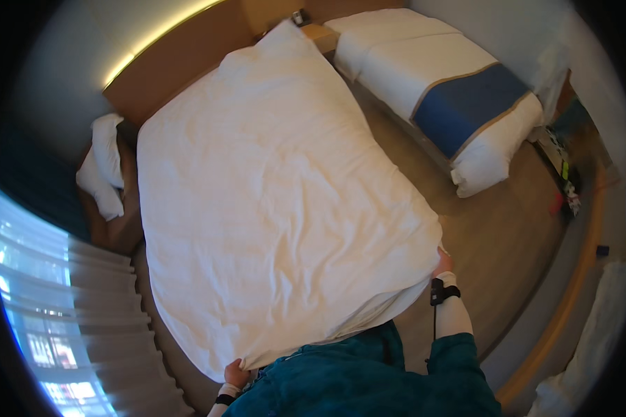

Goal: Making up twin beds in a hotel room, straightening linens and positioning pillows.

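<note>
A large white duvet (271,172) lies spread and wrinkled over the bed before me, its near edge lifted against my green top. At the bottom of the view, my left hand (237,373) grips the near left corner of the duvet. On the right, my right hand (442,262) holds its near right corner, with the arm stretched out to the side. Some looser folds of cloth hang beneath the edge between my hands. The mattress is hidden under the duvet.
A second bed (396,57) with a blue runner (467,107) stands at the upper right, past a strip of brown floor (495,234). White pillows (107,167) rest on a brown chair at the left, near sheer curtains (104,313). A nightstand (321,37) stands between the beds.
</note>
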